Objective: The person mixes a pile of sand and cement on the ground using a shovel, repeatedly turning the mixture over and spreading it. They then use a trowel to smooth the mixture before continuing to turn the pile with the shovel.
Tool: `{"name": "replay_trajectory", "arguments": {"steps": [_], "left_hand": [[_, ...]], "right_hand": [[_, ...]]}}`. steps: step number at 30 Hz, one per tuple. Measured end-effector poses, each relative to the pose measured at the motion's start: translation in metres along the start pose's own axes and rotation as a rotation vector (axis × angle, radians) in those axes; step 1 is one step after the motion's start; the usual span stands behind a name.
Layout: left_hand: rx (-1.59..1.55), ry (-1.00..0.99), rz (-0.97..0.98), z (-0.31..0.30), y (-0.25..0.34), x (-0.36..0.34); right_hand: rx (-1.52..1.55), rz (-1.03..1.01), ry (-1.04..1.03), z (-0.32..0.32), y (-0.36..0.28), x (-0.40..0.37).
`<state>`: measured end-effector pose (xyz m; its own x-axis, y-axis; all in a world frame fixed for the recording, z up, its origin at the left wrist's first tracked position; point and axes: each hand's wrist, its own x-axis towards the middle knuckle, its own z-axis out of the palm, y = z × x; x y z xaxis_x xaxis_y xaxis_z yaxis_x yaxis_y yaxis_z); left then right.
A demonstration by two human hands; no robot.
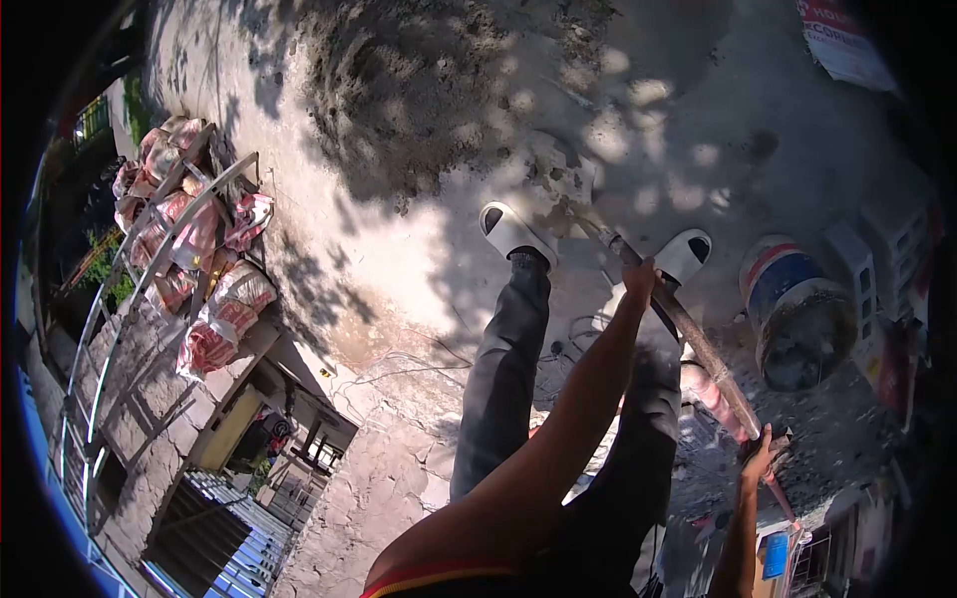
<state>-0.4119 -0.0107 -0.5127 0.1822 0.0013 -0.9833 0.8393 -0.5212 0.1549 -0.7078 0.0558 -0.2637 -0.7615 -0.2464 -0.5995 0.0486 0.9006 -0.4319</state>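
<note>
A long wooden handle [713, 359] runs slantwise from between the feet down to the lower right. My left hand [641, 279] is wrapped round its upper part, near the right slipper [688, 254]. Further down, my right hand [760, 454] grips the handle close to its lower end. The handle's far end reaches a grey, mortar-smeared patch [558, 184] beside the left slipper [506, 227]; the tool's head there is hard to make out. Above it spreads a heap of dark, wet-looking mix [399, 95].
A blue, white and red bucket [797, 309] stands at the right beside hollow concrete blocks [865, 274]. Filled sacks [194, 229] lie piled at the left by curved metal rails [125, 309]. A printed red and white bag [845, 45] lies at the top right.
</note>
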Motion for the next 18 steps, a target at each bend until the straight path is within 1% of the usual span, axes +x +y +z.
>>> {"name": "replay_trajectory", "arguments": {"steps": [1, 2, 3, 4, 5, 6, 7, 8, 9, 10, 11, 12, 13, 14, 15, 16, 17, 18], "left_hand": [[0.133, -0.007, 0.098, -0.015, 0.026, 0.023], [0.145, 0.076, 0.278, -0.03, 0.057, 0.049], [0.262, 0.021, 0.243, -0.043, 0.112, 0.039], [0.107, 0.067, 0.172, -0.059, 0.151, 0.058], [0.126, -0.019, 0.126, -0.081, 0.196, 0.067], [0.077, -0.083, 0.113, -0.098, 0.232, 0.069], [0.073, -0.086, 0.127, -0.11, 0.247, 0.067], [-0.038, -0.137, 0.123, -0.126, 0.258, 0.073], [-0.145, -0.2, 0.118, -0.134, 0.267, 0.077], [-0.253, -0.248, 0.091, -0.148, 0.263, 0.078], [-0.077, -0.206, 0.16, -0.132, 0.271, 0.027], [-0.083, -0.197, 0.169, -0.138, 0.274, 0.007], [-0.212, -0.358, 0.136, -0.142, 0.279, -0.007], [-0.335, -0.535, 0.11, -0.138, 0.289, -0.018], [-0.381, -0.578, 0.085, -0.144, 0.296, -0.016], [-0.462, -0.623, -0.006, -0.14, 0.314, -0.039], [-0.329, -0.465, 0.069, -0.138, 0.323, -0.05], [-0.198, -0.312, 0.156, -0.132, 0.334, -0.061]], "right_hand": [[-0.118, 0.14, -0.207, 0.026, -0.015, -0.015], [0.026, -0.143, -0.164, 0.074, -0.007, -0.039], [-0.073, 0.091, -0.237, 0.114, -0.042, -0.089], [-0.057, 0.19, -0.286, 0.14, -0.036, -0.111], [-0.1, 0.094, -0.365, 0.166, -0.03, -0.138], [-0.014, 0.088, -0.361, 0.184, -0.024, -0.168], [0.072, 0.082, -0.359, 0.203, -0.02, -0.198], [0.051, 0.097, -0.533, 0.2, -0.012, -0.209], [0.114, 0.033, -0.506, 0.202, -0.004, -0.212], [0.157, -0.018, -0.469, 0.194, 0.006, -0.215], [0.149, -0.017, -0.471, 0.178, 0.02, -0.208], [-0.025, -0.308, -0.529, 0.164, 0.036, -0.193], [-0.188, -0.604, -0.576, 0.164, 0.026, -0.196], [-0.152, -0.712, -0.683, 0.16, 0.014, -0.201], [-0.276, -0.983, -0.719, 0.166, -0.001, -0.2], [-0.416, -1.241, -0.736, 0.167, -0.013, -0.199], [-0.425, -1.373, -0.952, 0.169, -0.027, -0.193], [-0.534, -1.325, -0.875, 0.173, -0.033, -0.201]]}}
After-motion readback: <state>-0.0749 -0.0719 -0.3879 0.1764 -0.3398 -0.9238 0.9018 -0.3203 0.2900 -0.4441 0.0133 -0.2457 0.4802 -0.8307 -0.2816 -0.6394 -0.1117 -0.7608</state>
